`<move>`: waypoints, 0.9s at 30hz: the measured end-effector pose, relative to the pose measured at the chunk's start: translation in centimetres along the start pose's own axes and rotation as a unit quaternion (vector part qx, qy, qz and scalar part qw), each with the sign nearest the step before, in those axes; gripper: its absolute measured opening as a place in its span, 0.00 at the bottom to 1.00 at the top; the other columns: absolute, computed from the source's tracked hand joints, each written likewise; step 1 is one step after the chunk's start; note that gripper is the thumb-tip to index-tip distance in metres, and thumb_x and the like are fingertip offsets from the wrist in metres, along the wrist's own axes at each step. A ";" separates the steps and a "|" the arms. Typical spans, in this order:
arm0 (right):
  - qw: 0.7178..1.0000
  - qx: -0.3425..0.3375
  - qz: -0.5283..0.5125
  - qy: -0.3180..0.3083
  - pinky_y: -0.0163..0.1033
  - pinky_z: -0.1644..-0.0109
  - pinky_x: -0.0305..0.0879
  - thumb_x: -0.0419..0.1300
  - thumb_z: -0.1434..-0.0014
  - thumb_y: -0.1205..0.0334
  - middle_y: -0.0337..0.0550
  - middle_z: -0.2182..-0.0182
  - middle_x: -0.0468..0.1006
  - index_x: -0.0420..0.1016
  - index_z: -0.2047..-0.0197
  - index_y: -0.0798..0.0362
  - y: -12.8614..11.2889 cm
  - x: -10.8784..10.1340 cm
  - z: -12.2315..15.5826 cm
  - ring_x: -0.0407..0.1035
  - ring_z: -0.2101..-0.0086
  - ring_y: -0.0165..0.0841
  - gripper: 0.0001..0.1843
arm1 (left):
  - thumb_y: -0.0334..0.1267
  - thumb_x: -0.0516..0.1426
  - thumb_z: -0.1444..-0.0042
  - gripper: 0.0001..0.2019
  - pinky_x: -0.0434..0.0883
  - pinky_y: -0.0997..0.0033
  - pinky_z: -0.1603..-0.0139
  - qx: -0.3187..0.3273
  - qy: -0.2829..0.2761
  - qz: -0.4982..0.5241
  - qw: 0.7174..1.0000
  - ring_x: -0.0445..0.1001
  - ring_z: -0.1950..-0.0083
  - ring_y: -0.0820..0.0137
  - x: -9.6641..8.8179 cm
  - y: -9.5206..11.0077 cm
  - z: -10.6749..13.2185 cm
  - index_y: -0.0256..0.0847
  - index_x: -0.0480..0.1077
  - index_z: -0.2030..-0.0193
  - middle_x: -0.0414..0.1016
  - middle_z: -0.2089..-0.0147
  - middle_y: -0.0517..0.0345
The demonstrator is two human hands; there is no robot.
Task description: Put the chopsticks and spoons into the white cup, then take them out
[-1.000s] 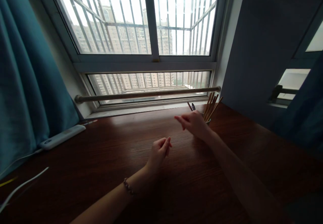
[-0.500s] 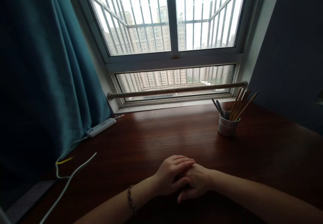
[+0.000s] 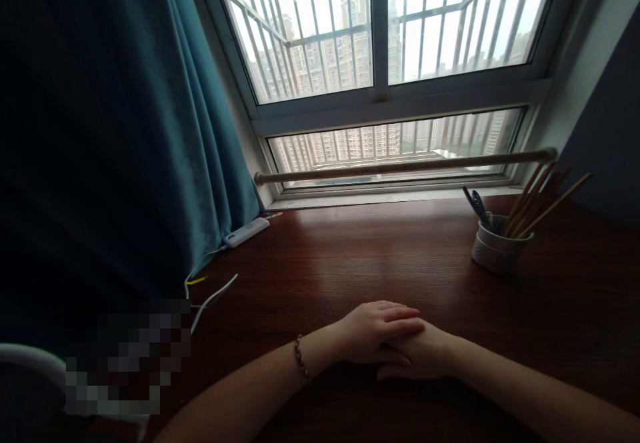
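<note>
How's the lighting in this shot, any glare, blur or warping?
Head view: strongly backlit, the sky in the window washed near white while the curtain falls almost black; a soft sheen lies on the desk; the left hand on the right hand is dim but sharp; the lens bows the window frame; a pixelated patch masks the lower left.

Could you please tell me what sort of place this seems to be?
Probably a room in a high-rise flat: a dark wooden desk stands under a barred window facing tower blocks, with a teal curtain beside it and a cup of sticks.
</note>
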State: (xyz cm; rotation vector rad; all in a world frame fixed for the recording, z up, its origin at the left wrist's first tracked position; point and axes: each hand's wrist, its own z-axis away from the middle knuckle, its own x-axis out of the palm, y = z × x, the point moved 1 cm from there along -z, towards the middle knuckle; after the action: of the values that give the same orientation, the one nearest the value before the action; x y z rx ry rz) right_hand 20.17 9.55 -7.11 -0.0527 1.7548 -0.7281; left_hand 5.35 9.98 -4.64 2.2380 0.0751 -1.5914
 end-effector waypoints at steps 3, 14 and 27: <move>1.000 -0.004 0.011 -0.008 0.45 0.40 0.53 0.55 0.46 0.46 0.53 0.47 0.67 0.65 0.44 0.59 -0.3 -0.3 -0.1 0.60 0.46 0.44 0.32 | 0.52 0.50 0.43 0.29 0.57 0.66 0.38 -0.006 0.000 -0.003 1.000 0.60 0.39 0.63 0.1 0.0 0.1 0.38 0.56 0.40 0.61 0.40 0.47; 1.000 0.010 0.010 0.010 0.48 0.43 0.57 0.54 0.46 0.44 0.52 0.48 0.68 0.66 0.44 0.57 0.0 0.1 0.0 0.61 0.47 0.46 0.32 | 0.48 0.48 0.41 0.26 0.56 0.70 0.37 -0.014 -0.004 -0.007 1.000 0.59 0.39 0.67 0.5 -0.2 0.4 0.37 0.56 0.40 0.60 0.39 0.50; 1.000 -0.025 0.013 0.007 0.43 0.39 0.52 0.55 0.45 0.48 0.50 0.45 0.65 0.63 0.43 0.57 -0.7 -0.7 -0.6 0.56 0.44 0.41 0.31 | 0.55 0.49 0.44 0.37 0.52 0.56 0.35 -0.147 0.002 -0.082 0.986 0.50 0.34 0.58 -1.6 4.6 3.4 0.30 0.46 0.36 0.52 0.35 0.43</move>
State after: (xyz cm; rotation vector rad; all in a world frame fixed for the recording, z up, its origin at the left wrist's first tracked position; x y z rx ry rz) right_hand 19.61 9.51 -6.06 -0.0590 1.7835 -0.6661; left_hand 2.92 4.87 -2.82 2.0490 0.4744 -1.5417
